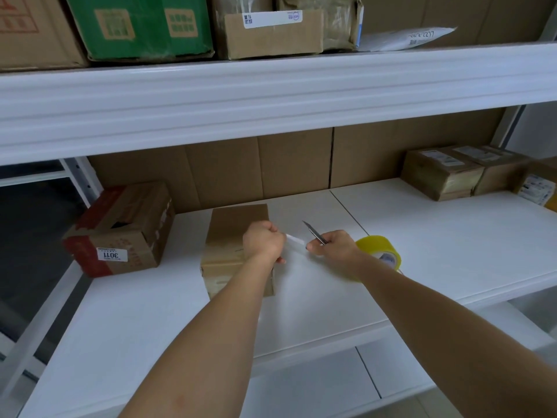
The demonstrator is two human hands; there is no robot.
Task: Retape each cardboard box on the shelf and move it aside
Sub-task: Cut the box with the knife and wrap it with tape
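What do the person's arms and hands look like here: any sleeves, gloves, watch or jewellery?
Both forearms are bare as far as the frame shows, with no sleeve in view. The left hand and right hand wear no gloves. No watch, bracelet or ring is visible on either wrist or on the fingers that show.

Two bare forearms reach in from the near edge, no sleeves, watch, rings or gloves showing on either. The left hand [262, 241] and right hand [333, 247] are ungloved, fingernails short where they show. A small reddish mark sits on the left forearm near the bottom edge. Nothing else of the person shows.
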